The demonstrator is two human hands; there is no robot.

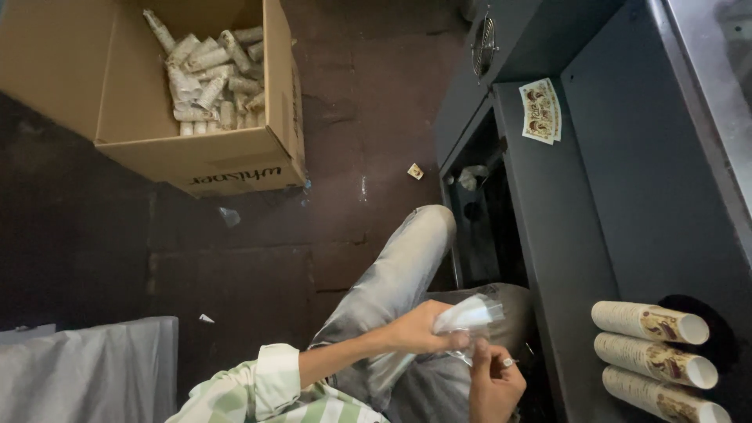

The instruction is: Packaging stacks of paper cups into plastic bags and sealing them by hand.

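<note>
Head view: seated over your grey-trousered knees (407, 266), you hold a thin, clear plastic sleeve bag (470, 315) in your lap, just beside the dark grey metal machine cabinet (580, 235). Your left hand (423, 327) is closed around the bag's near end; your right hand (495, 382), a ring on one finger, pinches the film from below with narrow fingertips. The bag looks empty, though the glare on the film makes that hard to tell.

On the cabinet's ledge to your right lie three stacks of printed paper cups (654, 356), on their sides and touching one another. A flat printed paper cup blank (541, 110) rests further up the same surface. Well apart on the dark floor (258, 266) stands an open brown cardboard box (196, 94), partly filled with wrapped cup sleeves.

The risks from here, as judged: the film is slick and light, so a loose pinch could let it slip or tear at the mouth. The cup stacks lie round-sided near the ledge's edge; a nudge from your right elbow could roll them off. A grey cloth-covered surface (86, 368) sits at your left.
</note>
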